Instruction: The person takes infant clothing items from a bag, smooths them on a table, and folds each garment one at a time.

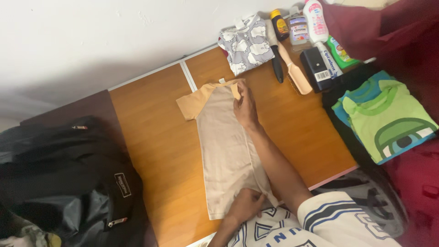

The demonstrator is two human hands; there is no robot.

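Right hand [246, 107] flat on the folded shoulder of the beige shirt [224, 146]; left hand [244, 206] pinching its near hem.

I judge the fold about half done: right side turned in over the middle, left sleeve out flat, length not yet doubled. Shirt lies mid wooden table [151, 132]. Far edge: cloud-print garment [245, 43], brush [295, 68], black box [315, 64] with white label, yellow, clear and white-pink bottles. Green shirts [388, 116] stacked right; black backpack [68, 183] left.
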